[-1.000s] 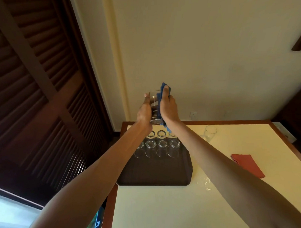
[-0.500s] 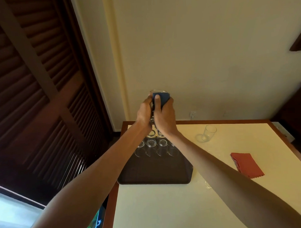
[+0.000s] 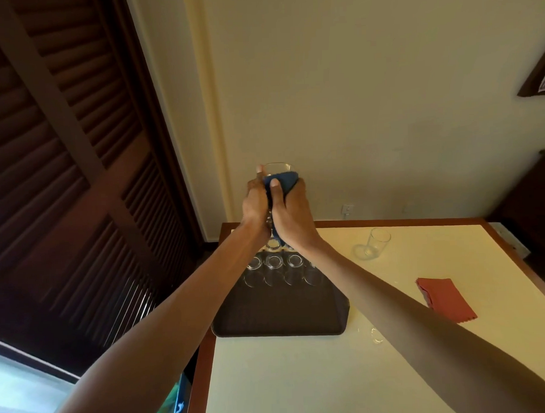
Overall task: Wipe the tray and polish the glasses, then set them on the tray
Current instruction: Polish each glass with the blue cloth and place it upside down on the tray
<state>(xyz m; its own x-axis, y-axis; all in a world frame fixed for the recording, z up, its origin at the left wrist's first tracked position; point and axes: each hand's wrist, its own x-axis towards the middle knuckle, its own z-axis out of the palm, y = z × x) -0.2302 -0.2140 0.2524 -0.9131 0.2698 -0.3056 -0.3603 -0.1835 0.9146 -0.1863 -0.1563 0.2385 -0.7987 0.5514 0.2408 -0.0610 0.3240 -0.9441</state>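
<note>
Both arms reach forward and hold a clear glass up in front of the wall, above the far end of the tray. My left hand grips the glass on its left side. My right hand wraps a blue cloth round the glass's front and right side, thumb on top of the cloth. Only the glass's rim shows above the cloth. The dark brown tray lies on the table's left part, with several upturned clear glasses in rows at its far end. Its near half is bare.
One upright glass stands on the cream table right of the tray. A folded red cloth lies further right. Dark louvred doors fill the left side. A wall socket sits behind the table.
My right hand has swung the blue cloth from the glass's right side round to its front, covering most of it. The glass stays held up at the same height.
</note>
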